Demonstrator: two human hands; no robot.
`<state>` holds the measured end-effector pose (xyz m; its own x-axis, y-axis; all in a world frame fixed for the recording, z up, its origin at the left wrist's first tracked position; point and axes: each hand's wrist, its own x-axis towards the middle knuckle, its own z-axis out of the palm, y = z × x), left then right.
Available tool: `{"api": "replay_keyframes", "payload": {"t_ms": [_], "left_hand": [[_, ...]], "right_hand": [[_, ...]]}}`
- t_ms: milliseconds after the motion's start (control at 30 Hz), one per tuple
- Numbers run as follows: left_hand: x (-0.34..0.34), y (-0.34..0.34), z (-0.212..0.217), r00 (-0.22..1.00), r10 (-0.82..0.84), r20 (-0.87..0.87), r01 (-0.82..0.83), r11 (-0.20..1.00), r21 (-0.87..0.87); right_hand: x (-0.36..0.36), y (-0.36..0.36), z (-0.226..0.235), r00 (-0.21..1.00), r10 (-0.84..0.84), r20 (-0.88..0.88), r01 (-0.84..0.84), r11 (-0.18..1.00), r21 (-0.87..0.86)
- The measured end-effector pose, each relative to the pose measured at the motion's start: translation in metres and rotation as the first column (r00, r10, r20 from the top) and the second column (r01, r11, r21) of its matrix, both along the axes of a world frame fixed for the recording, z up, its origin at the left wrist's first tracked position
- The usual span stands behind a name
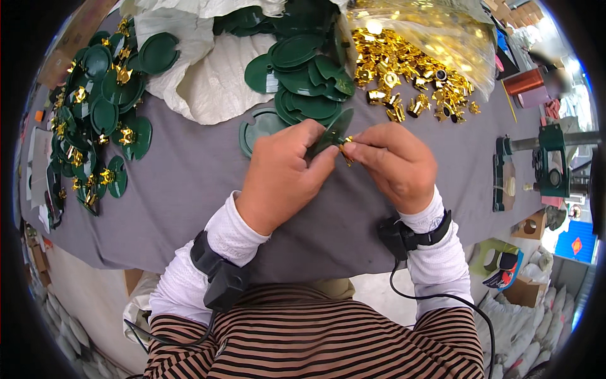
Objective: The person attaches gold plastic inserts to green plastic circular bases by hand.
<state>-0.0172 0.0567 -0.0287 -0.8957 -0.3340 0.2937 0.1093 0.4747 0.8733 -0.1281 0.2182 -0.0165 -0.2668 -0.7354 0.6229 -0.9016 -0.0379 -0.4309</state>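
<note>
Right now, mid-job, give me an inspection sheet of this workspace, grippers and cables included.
Surface: grey cloth, wrinkled.
Job's things: one green disc and a small gold piece in hand; loose green discs and a gold heap beyond; discs with gold pieces at left.
Clutter: white sack, clear plastic bag.
Grippers: bare hands; left hand holds the disc, right hand pinches the gold piece.
Cables: black cable from each wrist device.
Surroundings: cardboard box lower right.

Tan-and-black striped top (pixel 284 341), white forearm sleeves (pixel 435 271), black wristbands (pixel 431 237), boxy black modules (pixel 226 287), thin black cables (pixel 442 295)
</note>
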Motion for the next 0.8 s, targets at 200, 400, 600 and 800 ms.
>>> {"api": "replay_keyframes", "payload": {"t_ms": [200,400,600,800], "left_hand": [[0.004,-0.003,-0.002,0.998,-0.058,-0.037,0.06,0.998,0.037],[0.006,0.002,0.004,0.987,-0.055,-0.152,0.057,0.998,0.009],[0.009,0.001,0.005,0.975,0.092,-0.203,-0.125,0.98,-0.155],[0.026,-0.112,0.033,0.893,0.451,-0.007,-0.45,0.891,-0.05]], "right_hand": [[0.006,-0.001,0.002,0.994,-0.061,0.092,0.065,0.997,-0.035],[0.017,0.0,-0.01,0.812,-0.012,0.583,0.136,0.976,-0.169],[0.019,-0.015,-0.011,0.319,0.084,0.944,0.148,0.98,-0.137],[-0.039,0.014,-0.013,0.855,-0.508,0.107,0.516,0.853,-0.08]]}}
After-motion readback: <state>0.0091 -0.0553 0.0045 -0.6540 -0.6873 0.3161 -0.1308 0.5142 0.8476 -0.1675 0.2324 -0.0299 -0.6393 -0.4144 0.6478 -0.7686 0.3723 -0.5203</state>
